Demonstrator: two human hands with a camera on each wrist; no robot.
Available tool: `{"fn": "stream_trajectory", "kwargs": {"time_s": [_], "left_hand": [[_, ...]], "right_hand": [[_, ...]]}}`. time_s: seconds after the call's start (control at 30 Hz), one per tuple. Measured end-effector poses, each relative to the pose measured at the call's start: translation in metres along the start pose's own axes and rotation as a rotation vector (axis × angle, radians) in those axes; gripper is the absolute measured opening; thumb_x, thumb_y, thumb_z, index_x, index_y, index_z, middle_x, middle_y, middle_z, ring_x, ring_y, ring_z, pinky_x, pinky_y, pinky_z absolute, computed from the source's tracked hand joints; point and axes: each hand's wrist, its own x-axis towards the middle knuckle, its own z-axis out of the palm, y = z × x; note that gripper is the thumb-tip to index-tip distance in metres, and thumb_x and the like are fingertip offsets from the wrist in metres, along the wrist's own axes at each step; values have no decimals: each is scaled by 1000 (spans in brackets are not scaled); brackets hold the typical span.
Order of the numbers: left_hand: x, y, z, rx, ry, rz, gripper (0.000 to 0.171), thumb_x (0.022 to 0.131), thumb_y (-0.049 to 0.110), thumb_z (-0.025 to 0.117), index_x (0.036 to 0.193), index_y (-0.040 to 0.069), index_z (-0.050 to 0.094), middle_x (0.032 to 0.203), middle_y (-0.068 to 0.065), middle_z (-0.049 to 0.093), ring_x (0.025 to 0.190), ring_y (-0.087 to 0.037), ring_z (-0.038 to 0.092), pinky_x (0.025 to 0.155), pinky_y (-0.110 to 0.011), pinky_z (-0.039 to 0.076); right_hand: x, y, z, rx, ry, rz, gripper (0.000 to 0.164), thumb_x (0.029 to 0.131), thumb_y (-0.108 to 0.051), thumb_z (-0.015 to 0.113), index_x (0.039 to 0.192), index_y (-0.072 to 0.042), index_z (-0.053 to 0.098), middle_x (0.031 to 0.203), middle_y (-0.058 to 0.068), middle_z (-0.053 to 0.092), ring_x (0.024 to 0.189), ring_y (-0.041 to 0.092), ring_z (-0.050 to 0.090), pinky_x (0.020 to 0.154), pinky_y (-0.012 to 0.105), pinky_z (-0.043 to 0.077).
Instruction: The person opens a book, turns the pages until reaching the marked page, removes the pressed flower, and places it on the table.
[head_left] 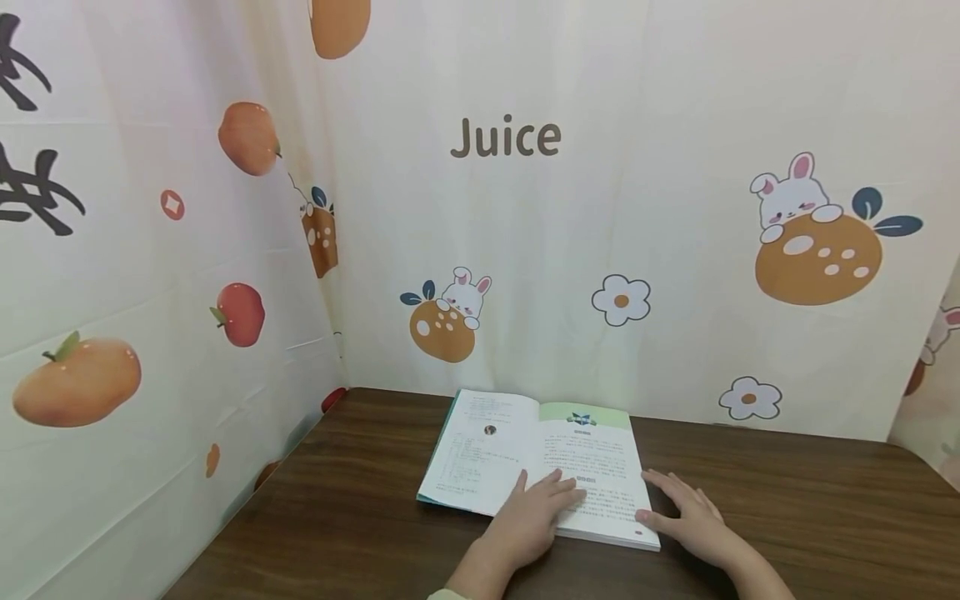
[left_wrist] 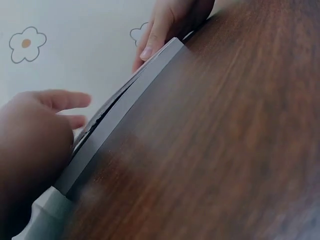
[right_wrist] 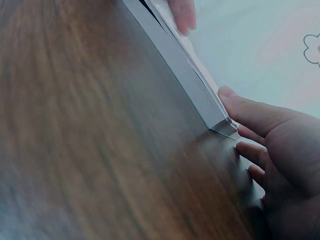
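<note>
An open book [head_left: 487, 450] with printed pages lies on the dark wooden table; its right page has a green band along the top. My left hand [head_left: 527, 518] is over the lower middle of the book, fingers spread above the right page near the fold. At the book's right edge is my right hand [head_left: 693, 521], its thumb on the page's lower right corner and its other fingers extended beside the edge. In the right wrist view, the thumb [right_wrist: 250, 110] lies along the top of the thick page block [right_wrist: 185, 80], with the fingers lower down at its side.
The wooden table [head_left: 337, 517] reaches back to a white curtain [head_left: 547, 225] printed with rabbits, oranges, flowers and the word "Juice". Another printed curtain [head_left: 150, 283] hangs along the left side.
</note>
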Motion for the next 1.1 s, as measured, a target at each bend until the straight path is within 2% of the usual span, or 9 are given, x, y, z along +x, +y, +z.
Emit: {"fn": "stream_trajectory", "kwargs": {"time_s": [0.1,0.2,0.33,0.47,0.7,1.1], "left_hand": [[-2,3,-1,-136,-63,-27,32,96,27,45,126,32,57,136,15,46,131,-8,33,103,-57,26],[-3,3,-2,-198,-76,-39,32,95,38,46,124,30,59,136,13,46,132,-10,33,103,-60,23],[-2,2,-1,-251,-98,-59,40,88,51,52,123,30,59,136,13,46,132,-11,33,103,-61,21],[-1,1,2,-263,-101,-70,47,81,56,59,121,31,60,134,13,47,131,-11,34,102,-61,21],[-1,2,3,-251,-93,-72,48,80,56,61,121,31,60,134,13,47,131,-12,34,102,-61,22],[-2,2,4,-247,-78,-66,43,88,55,49,121,30,60,134,12,48,130,-11,35,102,-61,21]], "right_hand": [[1,1,1,-3,0,4,69,81,-42,65,134,-2,44,139,29,36,130,52,15,98,68,4],[2,3,0,4,1,2,70,81,-42,66,134,-2,44,138,29,36,130,52,15,98,68,4],[1,4,-2,60,-32,2,70,81,-38,66,136,-3,41,140,31,32,131,53,10,99,68,-1],[0,4,-5,106,-63,3,71,81,-35,67,137,-2,39,140,34,27,131,54,5,98,68,-4],[-1,2,-4,94,-54,-4,72,80,-35,68,136,-1,40,139,34,29,130,55,6,99,68,-4],[1,4,5,-43,41,-15,72,82,-44,64,132,4,44,136,29,39,129,52,20,98,68,8]]}}
